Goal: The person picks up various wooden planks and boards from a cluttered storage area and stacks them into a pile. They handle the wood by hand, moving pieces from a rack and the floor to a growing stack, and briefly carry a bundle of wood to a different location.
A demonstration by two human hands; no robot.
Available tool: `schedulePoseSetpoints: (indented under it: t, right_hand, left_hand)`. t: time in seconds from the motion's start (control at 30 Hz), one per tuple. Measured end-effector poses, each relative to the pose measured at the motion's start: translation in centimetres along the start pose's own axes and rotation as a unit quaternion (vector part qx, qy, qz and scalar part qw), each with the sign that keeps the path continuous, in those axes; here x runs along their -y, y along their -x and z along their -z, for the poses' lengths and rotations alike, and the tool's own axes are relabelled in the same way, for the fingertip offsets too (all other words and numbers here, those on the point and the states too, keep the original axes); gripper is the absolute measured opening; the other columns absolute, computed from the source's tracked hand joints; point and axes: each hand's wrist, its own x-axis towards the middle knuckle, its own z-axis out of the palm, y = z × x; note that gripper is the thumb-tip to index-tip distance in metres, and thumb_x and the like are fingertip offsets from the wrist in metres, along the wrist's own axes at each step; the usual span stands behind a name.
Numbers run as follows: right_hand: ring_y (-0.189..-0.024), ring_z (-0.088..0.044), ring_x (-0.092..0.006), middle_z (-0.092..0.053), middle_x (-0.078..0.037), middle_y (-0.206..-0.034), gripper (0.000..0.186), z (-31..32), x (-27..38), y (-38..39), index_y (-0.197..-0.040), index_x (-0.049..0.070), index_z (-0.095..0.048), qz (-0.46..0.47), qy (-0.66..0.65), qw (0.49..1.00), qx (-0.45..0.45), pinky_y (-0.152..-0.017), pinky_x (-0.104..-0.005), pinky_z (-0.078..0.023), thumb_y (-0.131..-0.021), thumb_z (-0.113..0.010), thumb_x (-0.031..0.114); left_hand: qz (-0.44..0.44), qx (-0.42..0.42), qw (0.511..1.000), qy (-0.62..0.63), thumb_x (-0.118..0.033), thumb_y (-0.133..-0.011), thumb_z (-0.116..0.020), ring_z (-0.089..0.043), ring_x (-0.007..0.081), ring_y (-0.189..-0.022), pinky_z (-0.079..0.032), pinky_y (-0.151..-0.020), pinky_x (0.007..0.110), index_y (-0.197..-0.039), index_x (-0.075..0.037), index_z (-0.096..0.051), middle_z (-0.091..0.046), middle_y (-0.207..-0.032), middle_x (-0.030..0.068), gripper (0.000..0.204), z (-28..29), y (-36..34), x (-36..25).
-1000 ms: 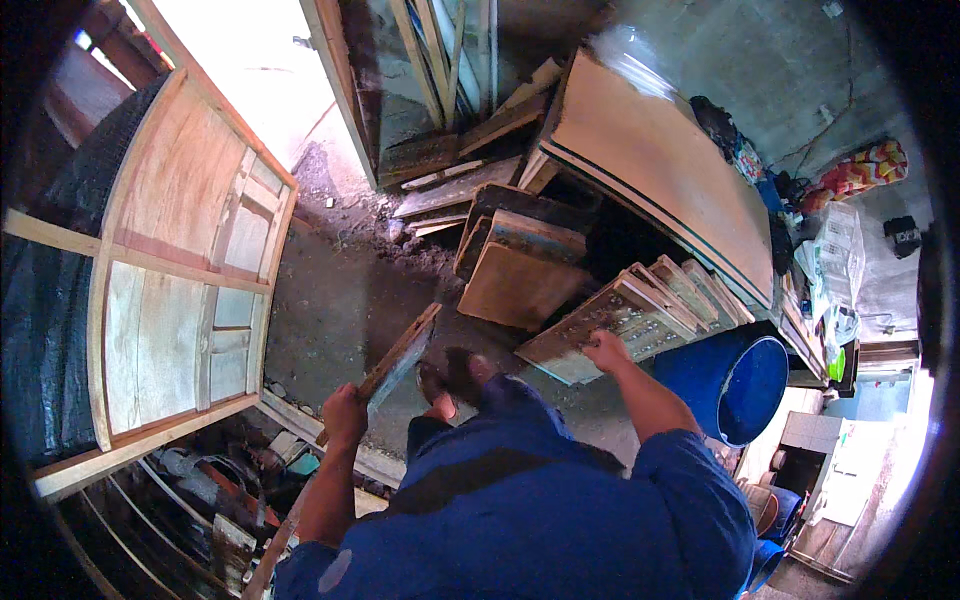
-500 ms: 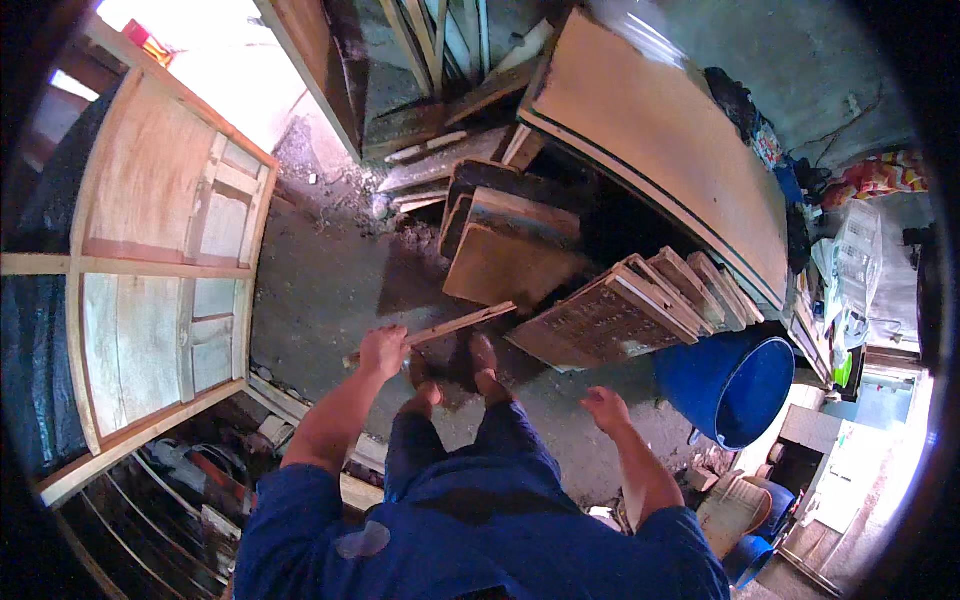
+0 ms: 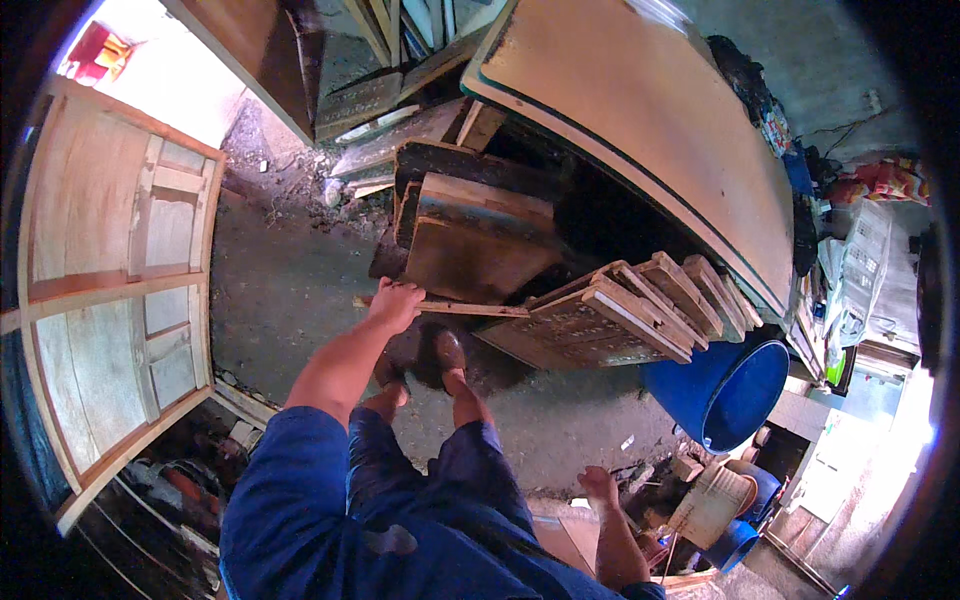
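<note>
My left hand (image 3: 395,305) is closed on a narrow wooden board (image 3: 470,310), held nearly horizontal above the floor near my feet. The board's right end reaches in front of the leaning stack of weathered boards (image 3: 590,330). My right hand (image 3: 598,488) hangs low on the right, empty, with fingers loosely curled and slightly apart. Behind the held board stand square brown panels (image 3: 470,260) and a dark panel (image 3: 470,155), propped beneath a large tan sheet (image 3: 620,110).
A framed wooden panel (image 3: 90,210) stands at the left beside a bright doorway. A blue barrel (image 3: 685,400) lies tipped at the right. Loose planks (image 3: 355,100) lean at the top. Smaller blue containers (image 3: 730,545) and clutter sit lower right; bags (image 3: 880,180) pile by the wall.
My left hand has moved up and forward, swinging the board toward horizontal beside the stack. My right hand has let go of the leaning boards and dropped. The view has shifted.
</note>
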Motion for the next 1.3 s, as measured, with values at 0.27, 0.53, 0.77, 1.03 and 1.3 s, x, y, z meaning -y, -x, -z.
schedulePoseSetpoints:
  t: [0.27,0.53,0.77,1.03,1.3]
  right_hand:
    - [-0.083,-0.055,-0.0101,-0.06,-0.001,-0.088,0.034,-1.6,0.5,-0.9,-0.108,0.003,-0.057,-0.022,-0.164,0.986,0.019,-0.071,-0.0247,-0.046,-0.078,-0.07,0.011]
    - [-0.079,-0.054,-0.0121,-0.06,-0.003,-0.088,0.037,-0.8,4.0,-1.6,-0.11,0.002,-0.056,-0.048,-0.339,0.939,0.035,-0.071,-0.0261,-0.045,-0.079,-0.069,0.017]
    - [-0.085,-0.059,-0.0145,-0.063,-0.007,-0.096,0.038,-1.1,7.0,-2.4,-0.111,0.002,-0.056,-0.001,-0.09,0.996,0.027,-0.076,-0.0278,-0.048,-0.08,-0.069,0.02]
    - [-0.087,-0.059,-0.015,-0.063,-0.007,-0.096,0.039,-0.7,6.3,-5.9,-0.111,0.002,-0.055,0.067,-0.084,0.994,0.017,-0.075,-0.0265,-0.047,-0.08,-0.067,0.022]
    - [-0.092,-0.062,-0.0288,-0.065,-0.012,-0.099,0.046,1.5,3.5,-4.8,-0.106,0.007,-0.06,-0.071,-0.049,0.996,0.001,-0.08,-0.0366,-0.048,-0.074,-0.063,0.041]
  left_hand:
    - [0.028,-0.012,1.0,-0.01,-0.019,-0.074,-0.065,-0.054,0.0245,-0.101,-0.029,-0.093,0.046,-0.098,-0.015,-0.06,-0.059,-0.102,0.0054,0.024,-2.1,-5.6,1.3]
    - [0.131,-0.065,0.989,-0.025,-0.016,-0.079,-0.056,-0.041,0.0251,-0.12,-0.026,-0.102,0.045,-0.107,-0.014,-0.06,-0.057,-0.112,0.0073,0.028,-4.8,-9.8,2.9]
    - [0.083,-0.025,0.983,0.16,-0.027,-0.08,-0.064,-0.017,0.0314,-0.136,-0.016,-0.109,0.048,-0.138,-0.021,-0.032,-0.027,-0.145,0.0105,0.067,-3.9,-6.6,2.3]
    - [0.18,0.037,0.951,0.247,-0.035,-0.075,-0.067,-0.036,0.0349,-0.126,-0.031,-0.103,0.044,-0.132,-0.014,-0.042,-0.04,-0.136,0.0171,0.066,-7.8,7.4,2.7]
    - [0.254,0.122,0.937,0.208,-0.036,-0.078,-0.066,-0.049,0.0324,-0.115,-0.04,-0.095,0.039,-0.127,-0.006,-0.047,-0.051,-0.124,0.0202,0.061,-6.8,20.2,4.2]
